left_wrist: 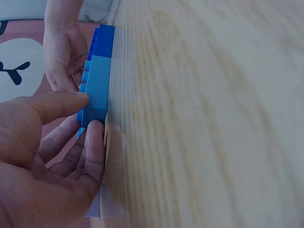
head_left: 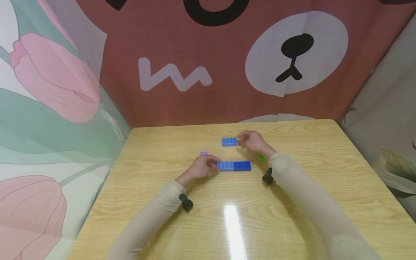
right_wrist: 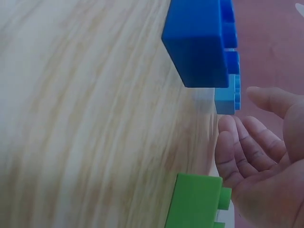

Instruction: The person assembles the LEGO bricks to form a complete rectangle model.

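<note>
A light blue toy building brick [head_left: 225, 166] and a dark blue brick [head_left: 242, 166] lie end to end in a row on the table. My left hand [head_left: 203, 166] is at the row's left end; its thumb and a finger pinch the light blue brick [left_wrist: 99, 85] there. Behind the row lies another blue brick [head_left: 229, 142], studs up. Just right of that one is my right hand [head_left: 251, 141], loosely bent, with nothing held. In the right wrist view its fingertips [right_wrist: 227, 124] come close to the blue brick [right_wrist: 224, 100], thumb apart from the fingers.
A green brick [head_left: 261, 157] lies by the right wrist, partly hidden by the arm. Beyond the left hand sits a small purple brick [head_left: 203, 153]. The wooden table [head_left: 182, 224] ends at a printed cloth [head_left: 175, 104] at the back.
</note>
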Motion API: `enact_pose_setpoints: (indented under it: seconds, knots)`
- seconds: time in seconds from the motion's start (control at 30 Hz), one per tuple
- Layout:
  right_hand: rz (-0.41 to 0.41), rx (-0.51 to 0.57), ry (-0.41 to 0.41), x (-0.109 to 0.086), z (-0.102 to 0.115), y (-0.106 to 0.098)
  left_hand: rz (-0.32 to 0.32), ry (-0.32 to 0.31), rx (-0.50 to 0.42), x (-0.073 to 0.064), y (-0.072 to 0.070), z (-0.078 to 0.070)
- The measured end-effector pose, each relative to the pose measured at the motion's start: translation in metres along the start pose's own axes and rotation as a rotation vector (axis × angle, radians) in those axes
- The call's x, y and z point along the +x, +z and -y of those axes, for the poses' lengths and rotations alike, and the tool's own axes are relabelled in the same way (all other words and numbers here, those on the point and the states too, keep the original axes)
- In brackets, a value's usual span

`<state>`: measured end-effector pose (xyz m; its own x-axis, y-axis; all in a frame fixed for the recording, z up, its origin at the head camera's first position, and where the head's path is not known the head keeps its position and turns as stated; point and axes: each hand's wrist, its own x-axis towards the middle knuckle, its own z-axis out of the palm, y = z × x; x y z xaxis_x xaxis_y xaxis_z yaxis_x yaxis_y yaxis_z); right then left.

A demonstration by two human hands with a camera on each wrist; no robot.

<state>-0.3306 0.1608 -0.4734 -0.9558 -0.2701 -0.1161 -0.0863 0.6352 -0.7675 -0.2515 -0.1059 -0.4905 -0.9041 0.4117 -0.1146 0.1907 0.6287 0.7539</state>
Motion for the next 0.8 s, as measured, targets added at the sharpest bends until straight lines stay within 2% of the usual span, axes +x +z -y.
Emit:
enact_pose_setpoints:
  seconds: [0.8]
  knots:
    - [0.007,-0.034,0.031,0.014,0.003,0.009,0.003,0.015,-0.018,0.0,-0.001,0.001]
